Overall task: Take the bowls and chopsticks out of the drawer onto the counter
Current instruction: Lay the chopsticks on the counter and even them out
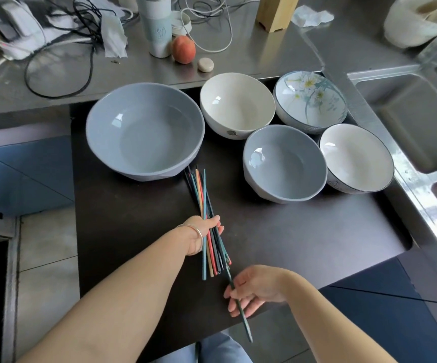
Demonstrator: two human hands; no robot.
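Observation:
The open dark drawer (pixel 138 226) holds several bowls: a large grey-blue bowl (pixel 144 132), a cream bowl (pixel 237 104), a floral bowl (pixel 311 100), a small grey-blue bowl (pixel 284 165) and a white bowl with a dark rim (pixel 356 157). A bundle of coloured chopsticks (pixel 203 195) lies on the drawer floor, its tips under the large bowl's edge. My left hand (pixel 203 233) is closed around the middle of the bundle. My right hand (pixel 254 288) grips a single dark green chopstick (pixel 243 320) pointing toward me.
The steel counter (pixel 277 53) behind the drawer carries tangled cables (pixel 60 43), a tumbler (pixel 157 24), a peach (pixel 183 49), a small round stone (pixel 205 64), a wooden block (pixel 277 11) and crumpled tissue (pixel 311 15). A sink (pixel 416 119) lies to the right.

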